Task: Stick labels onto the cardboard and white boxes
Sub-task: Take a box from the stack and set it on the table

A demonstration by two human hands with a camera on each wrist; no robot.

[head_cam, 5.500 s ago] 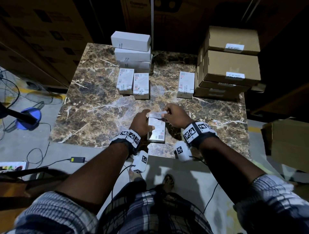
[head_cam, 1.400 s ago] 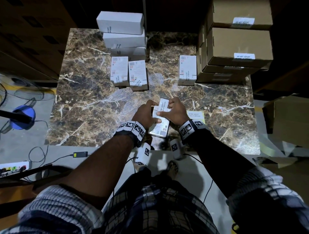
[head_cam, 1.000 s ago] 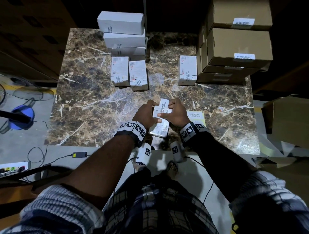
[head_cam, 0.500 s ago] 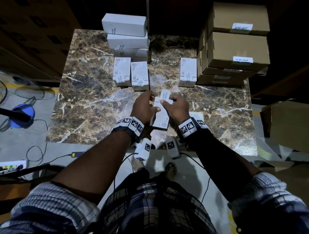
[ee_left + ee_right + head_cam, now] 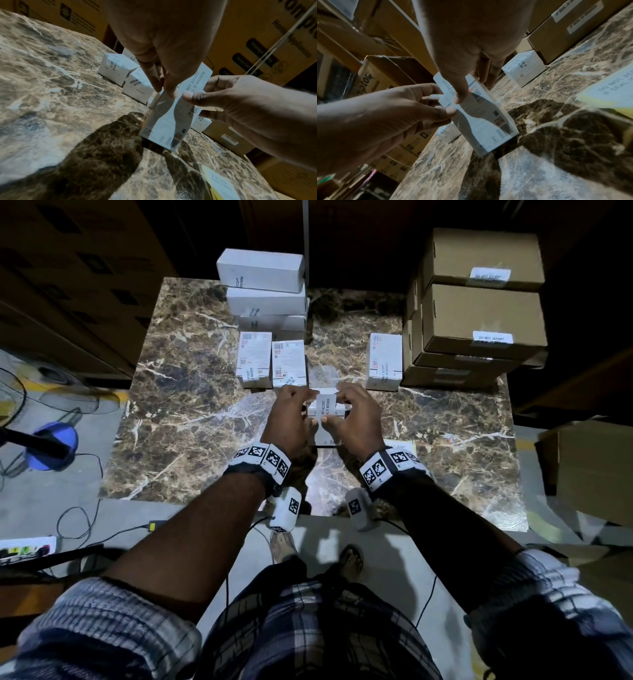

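While my left hand is pinching the white box upright on its end near the table's front edge, my right hand is pinching the label over its top, probably needing firm, even smoothing down both faces.

Marble table, white boxes, cardboard boxes, label sheet
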